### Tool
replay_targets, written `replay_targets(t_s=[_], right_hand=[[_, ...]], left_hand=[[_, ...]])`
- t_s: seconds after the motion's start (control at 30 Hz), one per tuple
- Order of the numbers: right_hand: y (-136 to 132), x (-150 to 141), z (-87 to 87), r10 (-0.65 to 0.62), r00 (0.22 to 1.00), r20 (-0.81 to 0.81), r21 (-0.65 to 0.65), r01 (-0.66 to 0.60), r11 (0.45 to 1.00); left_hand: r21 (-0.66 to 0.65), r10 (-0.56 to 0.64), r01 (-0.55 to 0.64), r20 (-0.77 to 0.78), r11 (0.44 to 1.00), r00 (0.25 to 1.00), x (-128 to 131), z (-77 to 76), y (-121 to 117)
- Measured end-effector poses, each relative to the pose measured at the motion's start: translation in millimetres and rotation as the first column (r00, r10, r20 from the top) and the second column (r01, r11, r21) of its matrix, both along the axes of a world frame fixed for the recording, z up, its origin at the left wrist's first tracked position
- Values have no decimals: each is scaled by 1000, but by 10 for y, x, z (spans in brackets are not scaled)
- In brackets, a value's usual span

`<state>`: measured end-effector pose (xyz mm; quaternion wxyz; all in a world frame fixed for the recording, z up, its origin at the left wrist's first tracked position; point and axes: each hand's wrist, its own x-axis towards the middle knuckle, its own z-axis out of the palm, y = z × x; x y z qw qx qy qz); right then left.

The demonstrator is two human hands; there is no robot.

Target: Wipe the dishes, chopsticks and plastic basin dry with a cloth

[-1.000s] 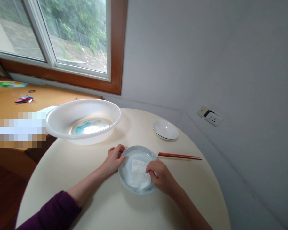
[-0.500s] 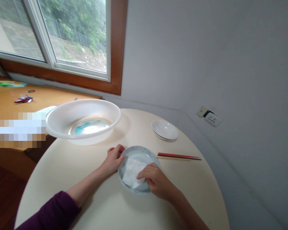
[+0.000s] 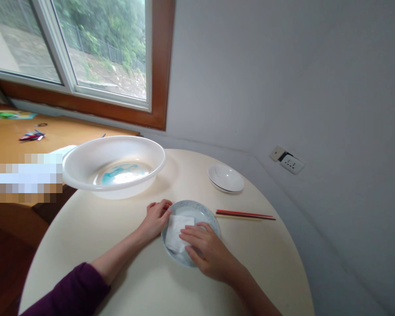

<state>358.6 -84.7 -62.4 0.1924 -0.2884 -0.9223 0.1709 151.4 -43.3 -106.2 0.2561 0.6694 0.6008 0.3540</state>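
A pale blue-grey plate (image 3: 206,213) with a patterned rim lies on the round cream table. My left hand (image 3: 156,219) grips its left edge, thumb on the rim and fingers curled at the outside. Inside the plate, toward its left, rests a folded white paper tissue (image 3: 177,232). Over the plate's right part is my right hand (image 3: 206,250), palm down. Its fingers are stretched out and apart, and the fingertips lie on the tissue's right side. The hand hides part of the plate's lower right.
A large translucent basin (image 3: 115,184) stands at the back left. Stacked white dishes (image 3: 226,177) sit at the back right. Red, brown and pale chopsticks (image 3: 245,215) lie right of the plate. An orange-brown desk (image 3: 69,127) adjoins at left, below the window; the wall borders the right.
My right hand's fingers have gone from bent and close together to spread out over the tissue. The tissue has shifted slightly left and up in the plate. My left hand stays at the rim.
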Motion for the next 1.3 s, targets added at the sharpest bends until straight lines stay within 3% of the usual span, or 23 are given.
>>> replay_targets(t_s=[0.2,0.33,0.53,0.67,0.83,1.0,1.3], right_hand=[[-87,-155,-13,35,986,161,-41,-29,999],[-27,-235,-47,6,985,171,-66,6,998],[126,-261,-89,-90,978,191,-75,106,992],[204,-224,-123,-212,953,219,-12,220,976],[246,-170,-123,-384,885,265,62,381,922],[238,-118,-91,-499,811,307,174,467,867],[134,-79,204,-603,633,485,244,564,789]], left_hand=[[-28,-6,5,-27,1000,1000,16,40,7],[-32,1,-2,-22,999,1000,29,22,16],[-31,3,-3,-4,1000,1000,19,-8,20],[-30,-13,13,-11,999,1000,20,-9,8],[-32,-34,33,-43,999,998,24,-4,7],[-37,-27,25,-61,999,998,29,-2,9],[-32,-27,25,-67,999,997,28,6,7]])
